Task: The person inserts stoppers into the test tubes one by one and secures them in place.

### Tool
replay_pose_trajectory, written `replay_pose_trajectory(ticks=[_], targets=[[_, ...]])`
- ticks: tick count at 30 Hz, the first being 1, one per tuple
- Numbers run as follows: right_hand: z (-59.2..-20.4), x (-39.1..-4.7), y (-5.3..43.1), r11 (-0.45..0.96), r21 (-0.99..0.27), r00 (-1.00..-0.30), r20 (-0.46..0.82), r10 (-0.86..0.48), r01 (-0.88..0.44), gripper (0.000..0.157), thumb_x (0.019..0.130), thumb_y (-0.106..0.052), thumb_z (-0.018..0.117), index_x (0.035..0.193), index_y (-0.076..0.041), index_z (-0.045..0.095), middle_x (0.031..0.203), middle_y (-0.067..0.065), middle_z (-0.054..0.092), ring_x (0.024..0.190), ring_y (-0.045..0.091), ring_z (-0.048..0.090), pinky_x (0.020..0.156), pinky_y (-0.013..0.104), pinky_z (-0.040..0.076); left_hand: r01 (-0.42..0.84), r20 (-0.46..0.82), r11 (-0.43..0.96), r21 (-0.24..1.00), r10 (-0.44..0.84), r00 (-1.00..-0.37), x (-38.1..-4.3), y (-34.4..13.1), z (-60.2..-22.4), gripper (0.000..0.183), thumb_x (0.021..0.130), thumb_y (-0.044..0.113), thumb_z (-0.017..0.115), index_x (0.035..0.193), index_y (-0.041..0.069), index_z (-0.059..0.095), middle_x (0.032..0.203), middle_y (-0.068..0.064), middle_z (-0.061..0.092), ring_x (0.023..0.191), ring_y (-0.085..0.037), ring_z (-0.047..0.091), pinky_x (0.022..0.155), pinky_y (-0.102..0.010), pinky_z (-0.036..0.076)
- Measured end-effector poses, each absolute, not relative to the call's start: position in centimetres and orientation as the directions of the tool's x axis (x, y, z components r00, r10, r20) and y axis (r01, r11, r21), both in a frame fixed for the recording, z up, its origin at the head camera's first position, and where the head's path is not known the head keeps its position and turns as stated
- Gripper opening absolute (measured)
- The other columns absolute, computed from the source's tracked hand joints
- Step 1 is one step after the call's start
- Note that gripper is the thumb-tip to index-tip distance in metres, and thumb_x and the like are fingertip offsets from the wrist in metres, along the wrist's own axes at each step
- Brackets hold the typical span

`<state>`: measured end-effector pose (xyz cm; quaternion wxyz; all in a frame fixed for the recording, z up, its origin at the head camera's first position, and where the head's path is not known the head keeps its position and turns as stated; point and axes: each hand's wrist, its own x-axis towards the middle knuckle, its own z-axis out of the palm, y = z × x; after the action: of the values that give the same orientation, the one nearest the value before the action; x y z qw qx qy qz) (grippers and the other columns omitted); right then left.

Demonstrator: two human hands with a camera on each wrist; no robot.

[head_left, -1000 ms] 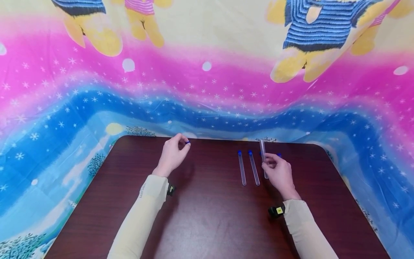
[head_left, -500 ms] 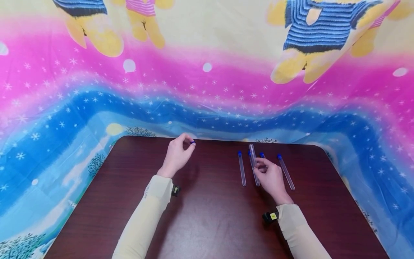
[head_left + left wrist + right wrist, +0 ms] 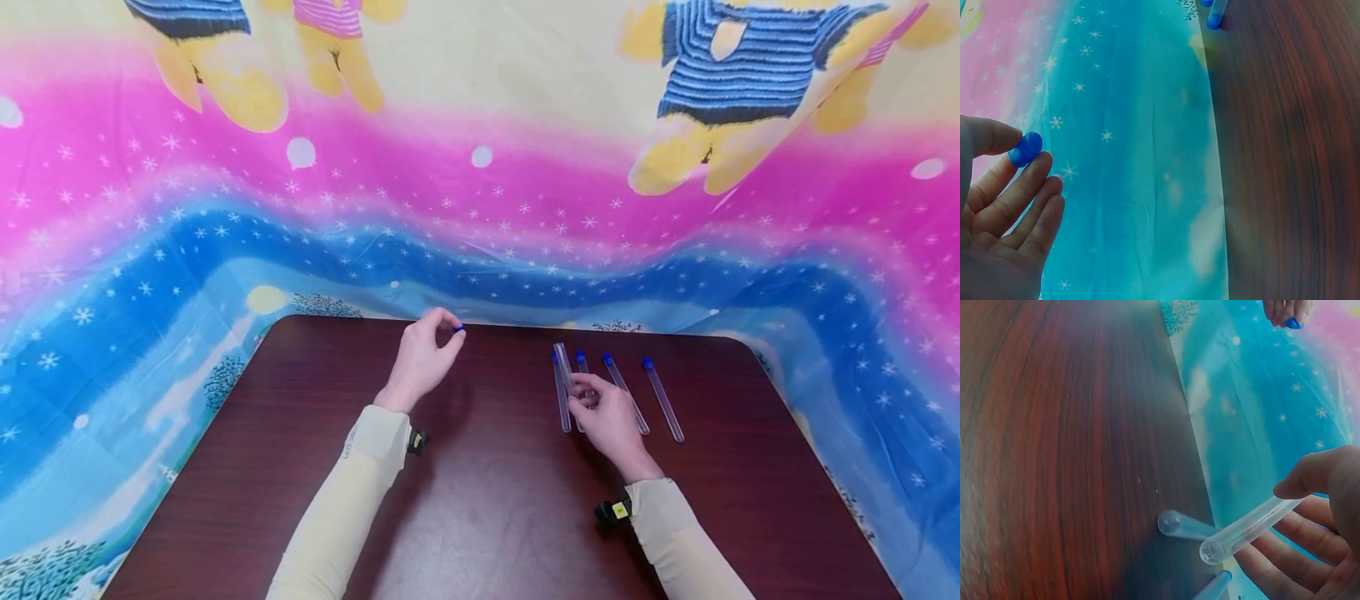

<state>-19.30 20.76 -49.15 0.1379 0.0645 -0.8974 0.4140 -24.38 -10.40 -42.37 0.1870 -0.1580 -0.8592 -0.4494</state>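
My left hand (image 3: 422, 358) pinches a small blue ribbed cap (image 3: 1025, 150) between thumb and fingertips, above the table's far edge in the head view. To the right, my right hand (image 3: 611, 423) holds a clear test tube (image 3: 1250, 528) by thumb and fingers, tilted and showing no cap. Beneath and beside that hand lie several test tubes with blue caps, among them a rightmost one (image 3: 665, 402), one left of it (image 3: 611, 367), and a leftmost one (image 3: 558, 387) partly behind the held tube. The two hands are apart.
A dark reddish wooden table (image 3: 480, 517) with rounded far corners spans the work area. Behind and around it hangs a patterned cloth (image 3: 480, 208) in pink, blue and cream. Each wrist bears a small black camera, such as the right one (image 3: 609, 513).
My right hand has moved left with the test tube, past the capped tubes, uncovering those on the right. My left hand has shifted slightly right, still pinching the cap.
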Motion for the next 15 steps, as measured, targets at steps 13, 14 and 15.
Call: replay_pose_trajectory(ticks=[13,14,15], targets=[[-49.2,-18.9,19.0,0.608,-0.75,-0.956,0.288,-0.053,-0.26,0.034,0.088,-0.003,0.077,0.121,-0.009,0.073,0.096,0.004,0.073,0.08,0.015,0.071,0.071,0.037,0.059,0.458,0.47,0.517,0.723,0.117,-0.875,-24.3,-9.3,-42.0,0.011,0.095,0.015,0.07,0.104,0.011,0.068,0.099,-0.001,0.07,0.095,-0.022,0.065,0.087,-0.039,0.048],[-49.2,-18.9,18.8,0.605,-0.752,-0.956,0.288,-0.059,-0.264,0.034,0.088,-0.004,0.077,0.121,-0.009,0.073,0.096,0.004,0.073,0.08,0.015,0.071,0.072,0.037,0.059,0.458,0.469,0.518,0.723,0.118,-0.875,-24.3,-9.2,-42.0,0.01,0.095,0.015,0.07,0.104,0.012,0.068,0.099,-0.001,0.07,0.095,-0.021,0.064,0.087,-0.038,0.048],[-49.2,-18.9,18.6,0.601,-0.754,-0.956,0.287,-0.064,-0.266,0.034,0.088,-0.003,0.077,0.121,-0.009,0.073,0.096,0.004,0.072,0.08,0.015,0.071,0.072,0.037,0.059,0.458,0.47,0.52,0.721,0.119,-0.875,-24.3,-9.1,-42.0,0.01,0.095,0.016,0.07,0.104,0.012,0.067,0.099,-0.001,0.07,0.095,-0.019,0.064,0.087,-0.038,0.048]])
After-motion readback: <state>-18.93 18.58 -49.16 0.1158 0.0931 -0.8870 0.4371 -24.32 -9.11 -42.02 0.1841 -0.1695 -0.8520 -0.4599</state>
